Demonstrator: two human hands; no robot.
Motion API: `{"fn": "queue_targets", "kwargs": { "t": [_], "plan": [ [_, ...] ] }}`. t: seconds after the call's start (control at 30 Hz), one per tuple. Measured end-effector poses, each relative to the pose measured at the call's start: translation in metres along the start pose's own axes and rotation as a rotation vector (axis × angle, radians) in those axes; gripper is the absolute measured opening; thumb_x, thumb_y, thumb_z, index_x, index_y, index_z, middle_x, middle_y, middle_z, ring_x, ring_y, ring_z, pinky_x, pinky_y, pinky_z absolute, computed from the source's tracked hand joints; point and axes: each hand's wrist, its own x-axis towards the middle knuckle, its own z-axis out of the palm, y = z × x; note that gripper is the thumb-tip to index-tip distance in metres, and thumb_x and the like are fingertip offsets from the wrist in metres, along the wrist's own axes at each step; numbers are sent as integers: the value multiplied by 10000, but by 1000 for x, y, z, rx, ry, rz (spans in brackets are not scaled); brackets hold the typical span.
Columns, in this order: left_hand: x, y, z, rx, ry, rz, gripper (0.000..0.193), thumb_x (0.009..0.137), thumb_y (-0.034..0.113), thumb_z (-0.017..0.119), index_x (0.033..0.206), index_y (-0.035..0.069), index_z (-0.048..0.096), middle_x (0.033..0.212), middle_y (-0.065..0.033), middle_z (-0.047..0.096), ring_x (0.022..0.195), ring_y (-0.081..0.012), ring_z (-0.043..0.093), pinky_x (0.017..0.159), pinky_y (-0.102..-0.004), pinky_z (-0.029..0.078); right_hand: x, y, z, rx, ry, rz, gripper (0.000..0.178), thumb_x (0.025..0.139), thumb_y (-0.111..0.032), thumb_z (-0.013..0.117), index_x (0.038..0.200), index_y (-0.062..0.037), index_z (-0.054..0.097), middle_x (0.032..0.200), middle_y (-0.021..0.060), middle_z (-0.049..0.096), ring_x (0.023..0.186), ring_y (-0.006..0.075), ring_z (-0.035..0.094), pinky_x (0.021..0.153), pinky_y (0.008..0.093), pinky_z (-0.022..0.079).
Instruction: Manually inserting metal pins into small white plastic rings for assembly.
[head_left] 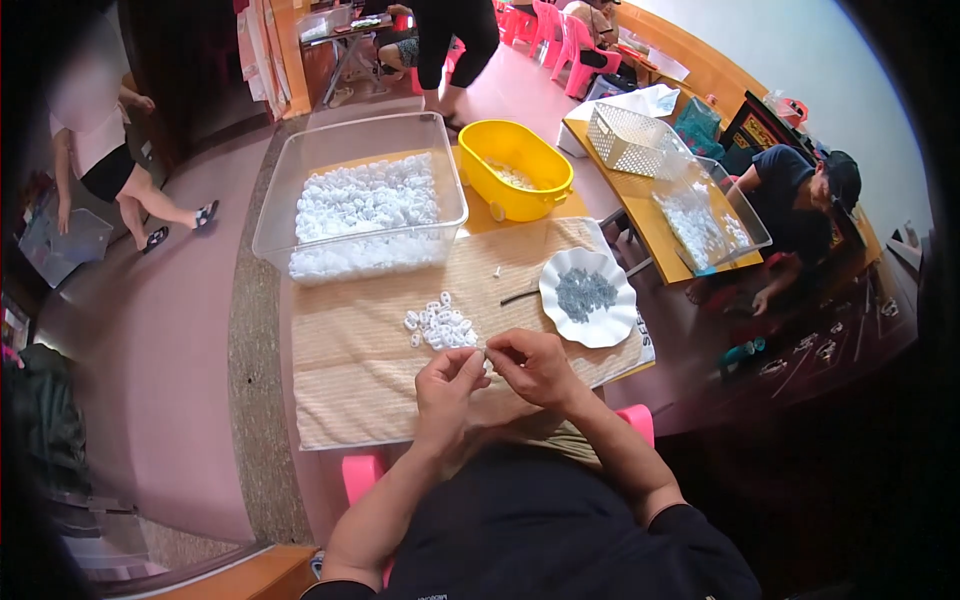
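My left hand (446, 386) and my right hand (532, 368) meet over the near edge of the towel-covered table. Between the left thumb and fingers shows a bit of a small white plastic piece (487, 366). The right fingertips are pinched together against it; what they hold is too small to make out. Just beyond the left hand lies a loose pile of white plastic pieces with holes (440, 324). To the right, a white scalloped plate (627, 300) carries many small grey parts (585, 293). A thin dark stick (519, 297) lies at the plate's left edge.
A clear bin (350, 128) full of white pieces stands at the far left, beside a yellow tub (513, 205). Beyond, right, a side table (625, 192) holds a white basket (625, 140) and another clear bin. A co-worker (800, 210) sits there; another person (105, 140) walks at left.
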Motion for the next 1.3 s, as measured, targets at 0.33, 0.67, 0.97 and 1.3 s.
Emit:
{"fn": "queue_targets", "kwargs": {
  "t": [0.33, 0.67, 0.97, 1.3],
  "plan": [
    [-3, 7, 5, -66, -9, -23, 137, 901, 128, 650, 988, 29, 615, 849, -37, 639, 725, -99, 606, 677, -251, 544, 3, 7, 0, 50, -80, -99, 93, 852, -6, 641, 943, 14, 641, 812, 109, 626, 701, 164, 635, 614, 265, 501],
    [-4, 7, 3, -112, -122, -91, 106, 891, 107, 657, 955, 36, 611, 867, -43, 649, 744, -121, 627, 686, -258, 550, 0, 16, -16, 484, -294, 269, 129, 909, -62, 622, 1000, 30, 624, 855, 63, 657, 750, 117, 639, 675, 246, 543],
    [-5, 4, -1, -258, -225, -213, 230, 867, 56, 671, 1070, 34, 567, 918, -104, 670, 777, -180, 657, 733, -298, 561, -5, 20, -18, 546, -280, 329, 120, 904, -88, 631, 933, 28, 641, 831, 51, 652, 739, 100, 619, 659, 238, 528],
    [6, 8, -4, -245, -159, -235, 242, 886, 37, 634, 1125, 34, 597, 908, -56, 647, 802, -124, 630, 747, -261, 567, 13, 40, -75, 414, -40, 296, 105, 855, -78, 691, 909, 8, 667, 720, -6, 625, 638, 49, 560, 569, 200, 456]
  ]
}}
